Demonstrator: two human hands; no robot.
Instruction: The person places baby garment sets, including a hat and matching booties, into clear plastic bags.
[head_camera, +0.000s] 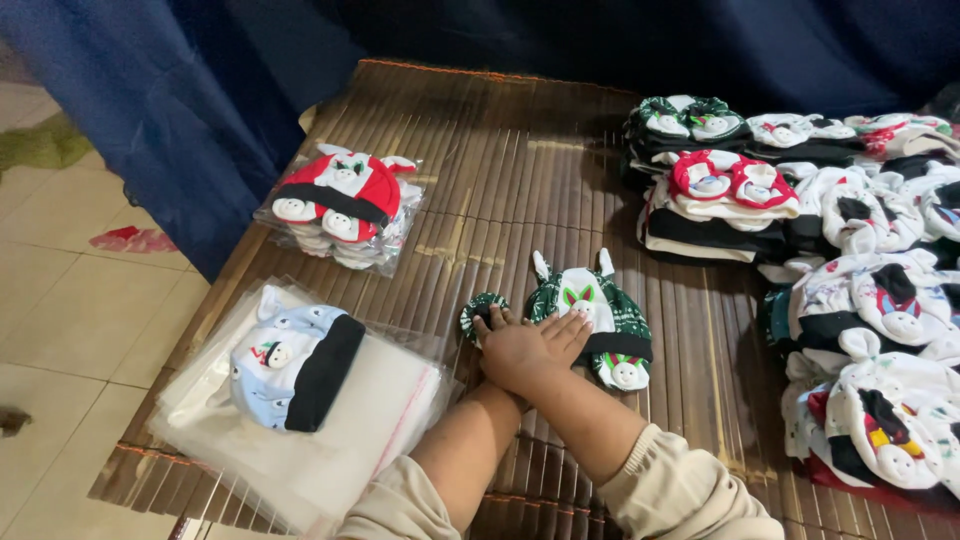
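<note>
My forearms cross over a brown slatted bamboo mat (500, 170). My left hand (568, 328) reaches right, its fingers lying flat on a green knitted baby hat (600, 300) with a white bunny face and two ears. My right hand (508, 355) lies over it, with fingers touching a small green mitten (478, 308) just left of the hat. A second small green piece with a white face (626, 372) sits at the hat's lower right. Neither hand grips anything.
A clear bag holding a red and white baby set (340, 205) lies at the left. A light blue hat with a black band (292, 365) rests on a stack of clear plastic bags (340, 450). Piles of baby sets (860, 260) fill the right side. A blue curtain (200, 110) hangs behind, with tiled floor (70, 300) to the left.
</note>
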